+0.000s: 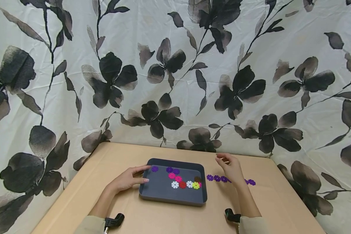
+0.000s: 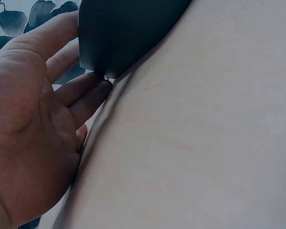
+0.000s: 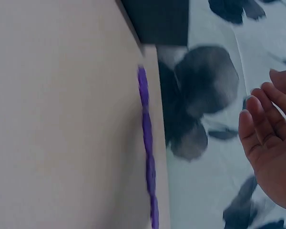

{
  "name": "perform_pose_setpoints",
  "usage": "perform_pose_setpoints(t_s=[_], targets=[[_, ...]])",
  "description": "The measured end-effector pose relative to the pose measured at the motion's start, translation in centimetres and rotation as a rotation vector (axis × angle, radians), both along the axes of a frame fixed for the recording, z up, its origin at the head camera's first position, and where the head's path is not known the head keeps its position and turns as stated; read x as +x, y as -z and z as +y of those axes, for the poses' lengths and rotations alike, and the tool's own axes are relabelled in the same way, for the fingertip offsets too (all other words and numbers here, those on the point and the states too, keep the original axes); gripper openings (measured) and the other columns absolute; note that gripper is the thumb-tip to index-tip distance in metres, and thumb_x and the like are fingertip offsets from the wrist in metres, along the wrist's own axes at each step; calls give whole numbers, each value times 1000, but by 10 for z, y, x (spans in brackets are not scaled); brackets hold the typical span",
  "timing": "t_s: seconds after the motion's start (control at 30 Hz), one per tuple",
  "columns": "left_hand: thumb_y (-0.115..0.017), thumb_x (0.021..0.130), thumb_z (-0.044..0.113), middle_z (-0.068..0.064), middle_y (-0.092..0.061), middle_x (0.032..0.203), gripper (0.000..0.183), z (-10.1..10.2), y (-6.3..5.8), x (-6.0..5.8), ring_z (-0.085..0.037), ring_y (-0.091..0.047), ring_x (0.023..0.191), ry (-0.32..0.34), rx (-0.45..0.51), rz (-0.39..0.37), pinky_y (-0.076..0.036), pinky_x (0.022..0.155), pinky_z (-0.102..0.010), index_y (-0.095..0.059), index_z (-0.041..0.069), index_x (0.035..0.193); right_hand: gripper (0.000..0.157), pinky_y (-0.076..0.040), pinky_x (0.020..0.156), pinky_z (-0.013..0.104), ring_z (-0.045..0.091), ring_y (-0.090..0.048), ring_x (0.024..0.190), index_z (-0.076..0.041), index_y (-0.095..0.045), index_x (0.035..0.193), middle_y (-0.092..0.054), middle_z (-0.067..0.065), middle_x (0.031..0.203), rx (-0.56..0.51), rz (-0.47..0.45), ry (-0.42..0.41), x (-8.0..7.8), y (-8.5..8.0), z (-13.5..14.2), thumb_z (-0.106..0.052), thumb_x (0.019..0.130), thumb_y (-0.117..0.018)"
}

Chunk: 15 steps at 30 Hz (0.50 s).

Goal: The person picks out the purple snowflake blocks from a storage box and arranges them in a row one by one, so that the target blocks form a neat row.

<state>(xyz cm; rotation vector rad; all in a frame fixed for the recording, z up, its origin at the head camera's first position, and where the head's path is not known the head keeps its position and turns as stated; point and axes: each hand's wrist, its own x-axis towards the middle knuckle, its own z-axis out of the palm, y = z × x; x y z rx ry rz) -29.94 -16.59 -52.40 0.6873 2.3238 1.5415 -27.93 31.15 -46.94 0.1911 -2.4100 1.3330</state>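
A dark grey tray (image 1: 172,198) sits on the table, its left rim held by my left hand (image 1: 128,178). In the left wrist view, fingers of the left hand (image 2: 43,105) lie against the outside of the tray (image 2: 124,33). My right hand (image 1: 233,169) is raised over a row of purple flower-shaped discs (image 1: 217,178) to the right of the tray. Loosely bent, the fingers of the right hand (image 3: 276,133) show nothing between them. The purple discs (image 3: 148,133) are joined edge to edge in a line; the right forearm hides part of it.
Inside the tray lie loose flower discs: several purple ones (image 1: 169,169), pink ones (image 1: 178,179), white ones (image 1: 175,184), a red one (image 1: 182,185), a yellow one (image 1: 196,185) and a brown one (image 1: 197,179). A floral cloth (image 1: 193,97) hangs behind the table (image 1: 120,208).
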Motion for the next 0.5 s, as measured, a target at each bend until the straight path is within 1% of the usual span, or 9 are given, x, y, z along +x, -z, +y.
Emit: perform_pose_setpoints(t_s=[0.13, 0.23, 0.33, 0.5], targets=[[-80, 93, 33, -14, -39, 166, 71, 0, -1, 0, -38, -32, 156, 1, 5, 0, -27, 128, -55, -51, 14, 155, 24, -56, 82, 19, 20, -64, 98, -10, -74, 122, -73, 11, 112, -6, -20, -101, -4, 0, -32, -21, 101, -71], [-80, 93, 32, -14, -39, 166, 70, 1, -1, 0, -38, -31, 156, 2, 15, -4, -26, 128, -55, -51, 14, 155, 24, -56, 83, 21, 20, -64, 97, -12, -74, 122, -73, 11, 114, 23, -37, -162, -9, 2, -52, -20, 100, -71], [-80, 93, 32, -14, -39, 166, 71, 0, 0, -1, -38, -31, 156, 2, 20, -3, -26, 128, -55, -51, 13, 155, 24, -57, 82, 22, 19, -64, 94, -14, -75, 122, -74, 11, 115, 47, -59, -206, -13, 4, -70, -20, 99, -74], [-80, 93, 34, -14, -39, 166, 72, 0, 1, -1, -38, -31, 156, 4, 21, -1, -26, 128, -54, -51, 13, 155, 27, -58, 84, 24, 16, -64, 93, -12, -75, 122, -75, 10, 113, 93, -67, -254, -19, 6, -92, -20, 96, -77]])
